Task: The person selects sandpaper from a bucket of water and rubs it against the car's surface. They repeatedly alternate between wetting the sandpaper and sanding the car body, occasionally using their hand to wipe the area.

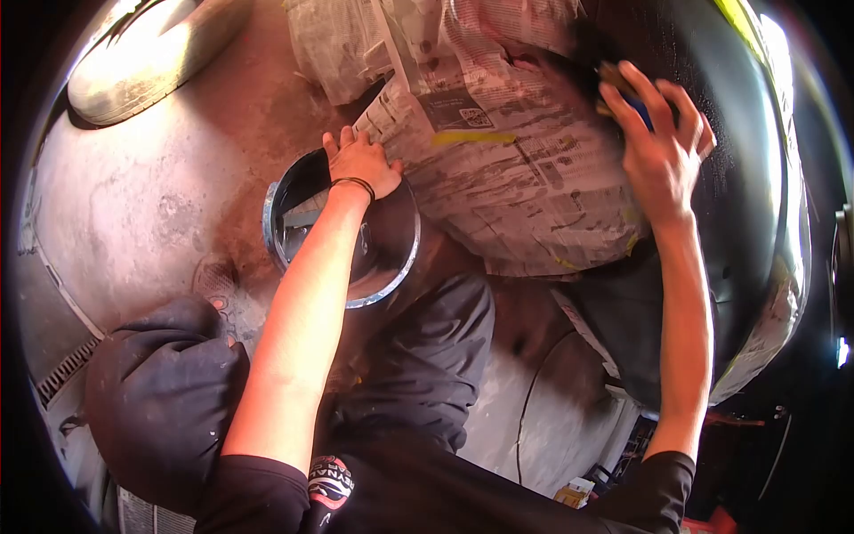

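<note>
My right hand [663, 142] is closed around a small block with blue and tan parts [639, 109], mostly hidden by the fingers. It is at the dark car panel [725, 205], whose surface shows wet-looking specks. My left hand [363, 167], wearing a dark band at the wrist, has its fingers stretched out over the far rim of a round bucket [407, 262]. Inside the bucket are dark liquid and a pale flat piece [301, 219], partly hidden by my forearm. Printed newspaper [534, 191] covers the area beside the panel.
A strip of yellow tape [473, 138] lies on the newspaper. A tyre [147, 67] rests on the stained concrete floor [142, 187] at upper left. A thin dark cable [527, 405] runs along the floor near my knee. More paper masks the panel's lower right edge.
</note>
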The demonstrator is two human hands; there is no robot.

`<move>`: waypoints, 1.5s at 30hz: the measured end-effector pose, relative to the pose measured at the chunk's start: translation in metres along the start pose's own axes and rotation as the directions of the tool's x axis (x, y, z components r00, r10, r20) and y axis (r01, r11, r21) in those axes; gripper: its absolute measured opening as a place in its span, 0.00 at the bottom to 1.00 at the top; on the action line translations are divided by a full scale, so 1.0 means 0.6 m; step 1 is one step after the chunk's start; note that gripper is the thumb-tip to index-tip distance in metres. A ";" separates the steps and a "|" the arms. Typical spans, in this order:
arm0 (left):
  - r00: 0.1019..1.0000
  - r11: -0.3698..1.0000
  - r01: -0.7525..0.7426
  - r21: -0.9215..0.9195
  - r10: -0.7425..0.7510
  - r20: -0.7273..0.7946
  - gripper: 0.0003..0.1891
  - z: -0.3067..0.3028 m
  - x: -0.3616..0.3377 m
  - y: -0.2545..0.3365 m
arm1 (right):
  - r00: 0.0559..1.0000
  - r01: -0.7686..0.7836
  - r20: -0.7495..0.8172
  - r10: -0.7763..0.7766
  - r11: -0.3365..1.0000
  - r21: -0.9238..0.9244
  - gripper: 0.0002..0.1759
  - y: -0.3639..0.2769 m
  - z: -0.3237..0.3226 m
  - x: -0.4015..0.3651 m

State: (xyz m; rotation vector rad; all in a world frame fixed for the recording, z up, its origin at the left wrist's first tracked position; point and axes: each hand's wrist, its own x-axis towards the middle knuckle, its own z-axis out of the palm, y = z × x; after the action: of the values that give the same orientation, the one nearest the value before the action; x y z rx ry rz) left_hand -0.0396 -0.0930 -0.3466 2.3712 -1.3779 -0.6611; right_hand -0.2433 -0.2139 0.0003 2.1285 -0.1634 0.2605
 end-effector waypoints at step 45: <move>0.997 0.999 -0.029 -0.020 0.028 -0.070 0.35 0.018 0.004 -0.008 | 0.974 -0.157 -0.155 0.168 0.984 0.080 0.27 -0.005 0.021 -0.024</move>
State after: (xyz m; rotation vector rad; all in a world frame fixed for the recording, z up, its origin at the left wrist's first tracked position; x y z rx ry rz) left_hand -0.0410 -0.0932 -0.3584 2.3314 -1.3660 -0.5762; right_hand -0.2553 -0.2225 -0.0125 2.1520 -0.2377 0.5399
